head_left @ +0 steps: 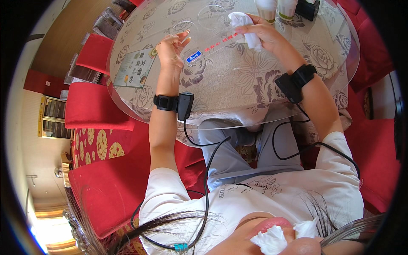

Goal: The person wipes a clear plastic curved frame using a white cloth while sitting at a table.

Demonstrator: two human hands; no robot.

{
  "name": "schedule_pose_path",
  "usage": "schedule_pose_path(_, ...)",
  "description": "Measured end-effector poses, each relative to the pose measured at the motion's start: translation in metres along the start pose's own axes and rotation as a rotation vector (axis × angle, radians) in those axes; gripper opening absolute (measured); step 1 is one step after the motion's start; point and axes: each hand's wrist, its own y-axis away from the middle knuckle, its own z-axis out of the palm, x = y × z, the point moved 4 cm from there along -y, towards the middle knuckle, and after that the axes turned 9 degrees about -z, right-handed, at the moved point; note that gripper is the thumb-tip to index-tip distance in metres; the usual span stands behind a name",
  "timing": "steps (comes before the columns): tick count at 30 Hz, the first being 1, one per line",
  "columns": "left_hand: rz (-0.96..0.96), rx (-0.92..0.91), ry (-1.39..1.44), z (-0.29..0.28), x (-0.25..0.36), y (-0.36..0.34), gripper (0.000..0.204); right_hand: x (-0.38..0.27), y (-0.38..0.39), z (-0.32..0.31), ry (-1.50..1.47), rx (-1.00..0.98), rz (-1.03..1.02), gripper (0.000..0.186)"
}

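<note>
Right hand, tissue (long axis bodyward)

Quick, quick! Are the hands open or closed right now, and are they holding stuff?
Left hand: fingers loosely curled; can't tell if it holds anything.
Right hand: closed on a white tissue.

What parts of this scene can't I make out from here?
Head view, hidden: the patch of white tissue behind the right hand; its fingers cover it.
Head view, hidden: whether the left hand encloses anything; its own curled fingers block the inside.
Head view, cut off: the far ends of the paper cups, by the upper edge.
Head view, too small: what the yellow-framed cabinet contains.
</note>
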Motion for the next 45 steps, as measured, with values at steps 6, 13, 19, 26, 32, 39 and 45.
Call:
schedule_pose_path(6,-0.020,-0.001,-0.006,-0.001,-0.002,-0.003,0.018,0.008,-0.004,-0.006,-0.009,0.080,-0.033,0.053)
schedule_pose_path(13,-0.014,0.008,-0.008,-0.001,-0.002,-0.002,0.017,-0.004,0.002,0.004,-0.032,0.046,-0.009,0.045)
schedule_pose_path(19,-0.015,0.010,-0.022,-0.001,-0.001,-0.001,0.017,-0.002,0.001,0.005,-0.061,0.060,-0.021,0.044)
schedule_pose_path(26,-0.012,-0.003,-0.025,-0.003,-0.001,-0.003,0.018,0.008,-0.004,-0.004,-0.062,0.126,-0.034,0.054)
schedule_pose_path(32,-0.002,-0.008,-0.022,0.000,0.002,-0.002,0.016,0.012,-0.006,-0.009,-0.079,0.025,-0.036,0.051)
schedule_pose_path(39,-0.015,-0.029,-0.081,-0.003,0.000,-0.002,0.014,0.009,-0.004,-0.005,-0.095,0.084,-0.029,0.051)
schedule_pose_path(45,-0.023,-0.033,-0.075,-0.004,-0.003,-0.004,0.013,0.008,-0.005,-0.006,-0.018,0.125,-0.035,0.051)
